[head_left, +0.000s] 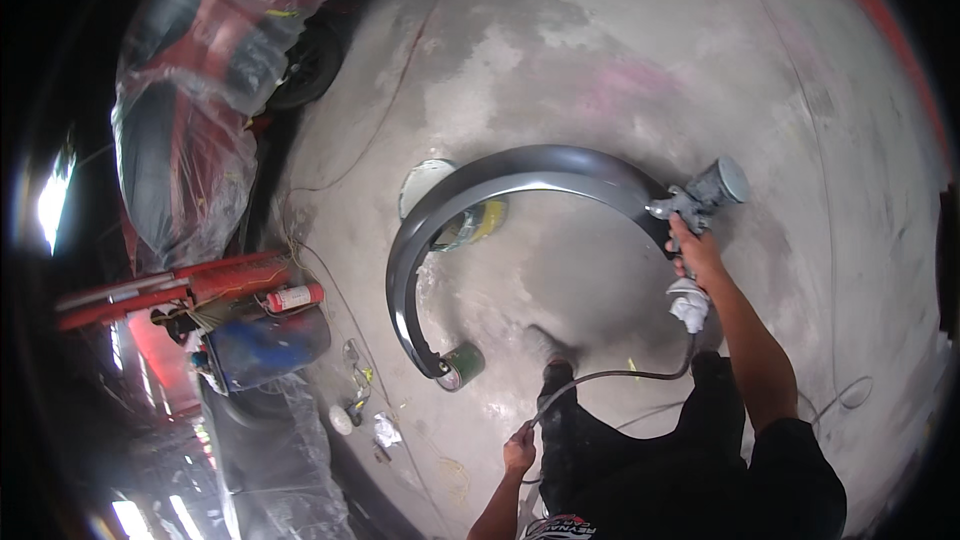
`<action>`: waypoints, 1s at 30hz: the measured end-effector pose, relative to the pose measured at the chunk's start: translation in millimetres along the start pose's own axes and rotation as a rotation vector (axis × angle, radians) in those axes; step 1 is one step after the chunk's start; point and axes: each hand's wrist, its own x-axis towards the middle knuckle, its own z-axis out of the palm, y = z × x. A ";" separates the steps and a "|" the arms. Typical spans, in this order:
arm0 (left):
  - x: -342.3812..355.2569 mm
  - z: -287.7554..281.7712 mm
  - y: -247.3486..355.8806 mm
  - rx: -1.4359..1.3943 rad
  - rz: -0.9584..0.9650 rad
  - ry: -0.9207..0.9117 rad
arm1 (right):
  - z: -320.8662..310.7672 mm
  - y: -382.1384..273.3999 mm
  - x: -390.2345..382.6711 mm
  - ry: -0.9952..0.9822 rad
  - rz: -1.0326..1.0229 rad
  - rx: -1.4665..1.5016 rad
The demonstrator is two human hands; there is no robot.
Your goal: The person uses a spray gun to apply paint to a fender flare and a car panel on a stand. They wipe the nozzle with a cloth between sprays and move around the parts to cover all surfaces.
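Observation:
My right hand (697, 252) is wrapped round the handle of a spray gun (690, 205) with a round grey cup on top. The gun's nozzle points left, at the right end of a glossy dark grey curved wheel-arch trim (540, 162). White cloth or paper (689, 308) is bunched below the gun's handle, where the air hose (620, 374) joins. Lower down, my left hand (519, 448) is closed on that hose, holding it off to the left. The trim arches over a bucket (423, 183), and its lower left end rests by a green can (464, 366).
Plastic-draped red vehicle parts (185, 140) stand at the left. Near them are a red stand (240, 275), a red fire extinguisher (296, 298) and a blue-stained drum (270, 348). Crumpled paper (386, 430) lies on the concrete floor (590, 280). A thin hose loops (855, 392) at the right.

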 end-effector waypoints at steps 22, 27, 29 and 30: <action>-24.9 142.6 213.6 1.008 0.311 -0.318 | -247.3 277.7 80.6 0.310 -0.092 0.259; -26.2 153.9 228.3 1.001 0.427 -0.277 | -240.1 304.3 79.8 0.369 -0.086 0.287; -32.9 159.4 233.6 1.008 0.411 -0.289 | -232.7 314.6 72.4 0.382 -0.193 0.168; -36.6 161.5 237.0 0.991 0.416 -0.280 | -239.2 308.7 63.3 0.235 -0.193 0.160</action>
